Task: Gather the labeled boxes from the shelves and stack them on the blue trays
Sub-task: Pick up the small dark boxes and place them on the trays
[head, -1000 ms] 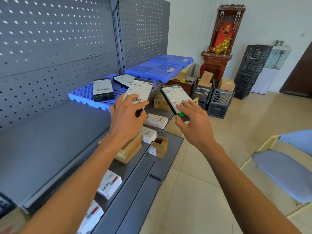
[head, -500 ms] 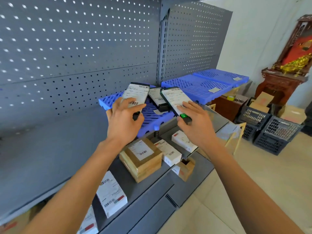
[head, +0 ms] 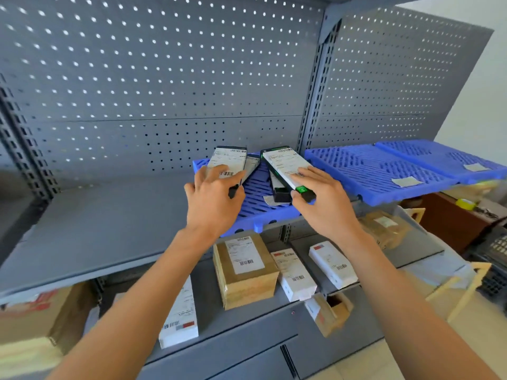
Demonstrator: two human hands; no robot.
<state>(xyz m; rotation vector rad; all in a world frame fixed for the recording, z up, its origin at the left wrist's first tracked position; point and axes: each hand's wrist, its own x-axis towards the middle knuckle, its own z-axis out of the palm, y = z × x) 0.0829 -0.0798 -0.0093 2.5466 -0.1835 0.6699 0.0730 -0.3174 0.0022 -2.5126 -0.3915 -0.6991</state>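
Observation:
My left hand (head: 212, 200) grips a flat black box with a white label (head: 229, 161), held above the left end of a blue tray (head: 252, 207) on the grey shelf. My right hand (head: 325, 200) grips a second black labeled box with a green end (head: 286, 167) over the same tray. Two more black labeled boxes (head: 277, 185) lie on the tray beneath them, partly hidden. On the lower shelf sit a brown labeled carton (head: 244, 270) and white labeled boxes (head: 293, 274).
Two more blue trays (head: 365, 171) lie to the right on the shelf. The grey shelf surface (head: 96, 223) stretches left of the tray, backed by a perforated panel. A small open brown box (head: 329, 311) and a white box (head: 181, 316) sit lower down.
I have stepped closer to the shelf, and both hands have carried their boxes forward until they hover over the left blue tray. The view now faces the shelf squarely.

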